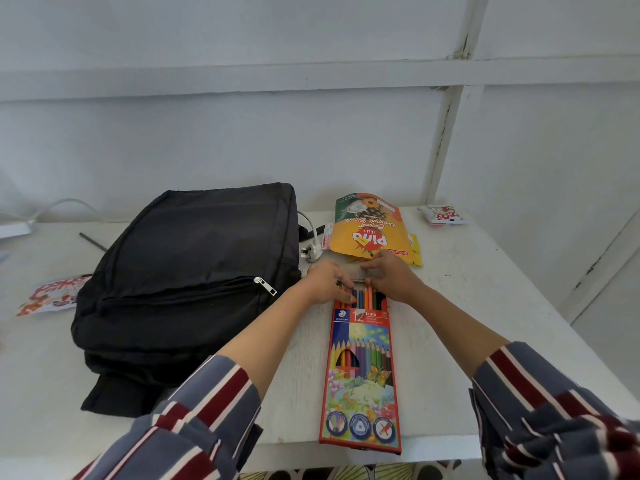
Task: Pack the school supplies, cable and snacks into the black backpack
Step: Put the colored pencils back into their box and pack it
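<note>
My left hand (327,282) and right hand (391,277) meet at the far, open end of the pencil box (362,368). Both have their fingers curled onto its raised flap (360,273). The view is blurred there, so the left fingers may instead be on the coloured pencils (365,296) that stick out between my hands. The box lies flat on the white table (467,306), lengthwise away from me. Just beyond my hands is the yellow biscuit bag (369,226). A white plug and cable (309,252) sit between it and the black backpack (187,271), which lies flat to the left with its front zip (265,285) closed. A small snack packet (440,214) sits at the far right corner, and a red-and-white wrapper (52,294) lies left of the backpack.
</note>
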